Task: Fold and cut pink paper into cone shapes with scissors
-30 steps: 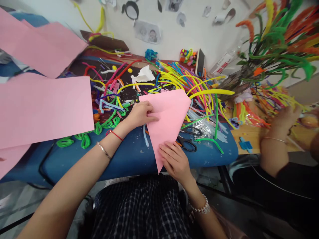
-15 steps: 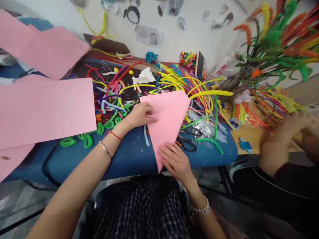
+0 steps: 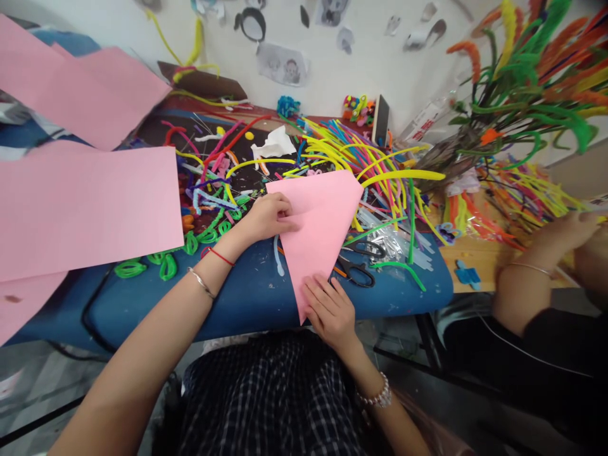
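Note:
A folded sheet of pink paper lies in front of me, wide at the top and tapering to a point towards me. My left hand grips its left edge, with the thumb at the fold and the fingers curled over the top. Lower down, my right hand rests with its fingers flat across the narrow end, near the tip. Black-handled scissors lie just right of the paper, partly hidden by it. A yellow pipe cleaner sticks out beyond the paper's upper right corner.
Large pink sheets cover the table's left side. Colourful pipe cleaners are heaped behind the paper, with green loops at the left front. A pipe-cleaner bouquet stands at the back right. Another person's arm works at the right.
My right hand has shifted slightly left and covers the paper's lower tip a little more. My left hand stays in place. The other person's hands at the right have moved a little.

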Available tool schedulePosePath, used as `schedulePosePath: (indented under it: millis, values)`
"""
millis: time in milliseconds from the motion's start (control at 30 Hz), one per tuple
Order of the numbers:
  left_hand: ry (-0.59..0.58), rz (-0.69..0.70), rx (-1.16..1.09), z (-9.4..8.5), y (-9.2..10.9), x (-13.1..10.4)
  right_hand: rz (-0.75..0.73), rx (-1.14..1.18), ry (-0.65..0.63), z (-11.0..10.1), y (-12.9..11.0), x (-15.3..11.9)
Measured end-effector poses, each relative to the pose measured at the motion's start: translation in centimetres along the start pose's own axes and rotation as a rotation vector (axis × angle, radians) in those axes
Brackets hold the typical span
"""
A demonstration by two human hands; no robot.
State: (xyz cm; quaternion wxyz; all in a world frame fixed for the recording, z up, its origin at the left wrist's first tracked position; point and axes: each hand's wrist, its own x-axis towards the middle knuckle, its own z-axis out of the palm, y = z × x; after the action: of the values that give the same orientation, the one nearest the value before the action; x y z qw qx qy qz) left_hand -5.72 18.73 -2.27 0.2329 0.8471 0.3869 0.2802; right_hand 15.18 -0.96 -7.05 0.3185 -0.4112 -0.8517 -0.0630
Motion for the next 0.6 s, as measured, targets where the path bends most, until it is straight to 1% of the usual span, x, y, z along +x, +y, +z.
schedulePosePath:
  millis: [233, 333, 433, 533, 600]
  values:
    - [0.012, -0.002, 0.011, 0.2, -0.3, 0.1, 0.029, -0.091, 0.093, 2.5, -2.1, -3.4]
    - [0.01, -0.006, 0.009, 0.2, -0.2, 0.1, 0.028, -0.108, 0.122, 3.9, -2.4, -4.7]
    - [0.007, -0.009, 0.005, 0.1, -0.2, 0.1, -0.005, -0.101, 0.131, 5.1, -2.5, -5.8]
    - [0.003, -0.006, -0.002, 0.0, -0.2, 0.1, -0.037, -0.08, 0.108, 5.5, -2.5, -6.5]
    - [0.002, -0.004, -0.007, 0.0, -0.2, 0.1, -0.055, -0.058, 0.084, 5.1, -2.7, -6.7]
